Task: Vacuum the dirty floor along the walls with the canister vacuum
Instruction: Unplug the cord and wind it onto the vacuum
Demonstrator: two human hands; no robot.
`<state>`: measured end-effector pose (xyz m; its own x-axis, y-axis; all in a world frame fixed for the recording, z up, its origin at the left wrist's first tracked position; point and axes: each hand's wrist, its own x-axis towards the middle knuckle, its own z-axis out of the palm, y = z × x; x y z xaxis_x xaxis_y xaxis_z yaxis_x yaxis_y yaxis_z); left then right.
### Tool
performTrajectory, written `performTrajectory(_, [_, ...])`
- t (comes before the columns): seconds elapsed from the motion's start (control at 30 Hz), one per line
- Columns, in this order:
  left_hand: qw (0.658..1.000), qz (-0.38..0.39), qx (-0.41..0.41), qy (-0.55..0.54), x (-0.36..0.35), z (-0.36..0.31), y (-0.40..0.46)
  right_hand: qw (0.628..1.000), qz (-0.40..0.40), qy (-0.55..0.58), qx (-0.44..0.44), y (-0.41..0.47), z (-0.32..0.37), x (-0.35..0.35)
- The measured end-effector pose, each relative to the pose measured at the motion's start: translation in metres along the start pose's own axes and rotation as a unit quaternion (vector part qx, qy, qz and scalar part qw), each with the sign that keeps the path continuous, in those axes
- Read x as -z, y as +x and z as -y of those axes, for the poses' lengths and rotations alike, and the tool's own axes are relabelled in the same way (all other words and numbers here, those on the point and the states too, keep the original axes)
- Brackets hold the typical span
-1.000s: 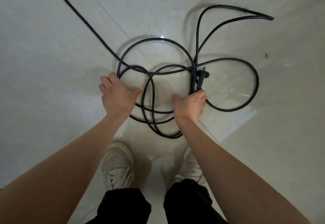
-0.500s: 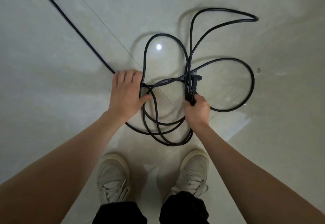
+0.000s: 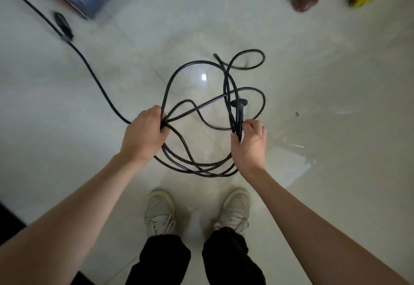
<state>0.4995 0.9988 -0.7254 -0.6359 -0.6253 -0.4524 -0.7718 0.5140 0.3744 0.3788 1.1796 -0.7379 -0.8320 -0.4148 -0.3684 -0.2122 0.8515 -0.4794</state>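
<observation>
Smooth, round black cord hangs in loose tangled loops above the glossy pale tiled floor. The left hand has its fingers clamped on several strands; the right hand pinches the moulded plug.

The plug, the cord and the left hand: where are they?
plug (image 3: 239,105): head view, its black body.
cord (image 3: 98,83): head view, straight run across the floor.
left hand (image 3: 143,134): head view, its back.
</observation>
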Motion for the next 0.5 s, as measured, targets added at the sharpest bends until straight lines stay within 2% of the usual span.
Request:
performTrajectory(0.13, [0.997, -0.048, -0.035, 0.050, 0.100, -0.026, -0.026, 0.996, -0.023, -0.006, 0.091, -0.011, 0.072, 0.070])
performTrajectory(0.27, [0.994, -0.056, -0.040, 0.084, 0.208, -0.049, -0.062, 0.981, -0.046, -0.040, 0.186, -0.036, 0.145, 0.151])
performTrajectory(0.37, [0.993, -0.068, -0.064, 0.073, 0.279, -0.058, -0.093, 0.976, -0.013, -0.034, 0.215, -0.051, 0.200, 0.205])
performTrajectory(0.5, [0.980, -0.091, -0.156, 0.088, 0.372, -0.068, -0.135, 0.962, 0.033, -0.015, 0.270, -0.077, 0.278, 0.274])
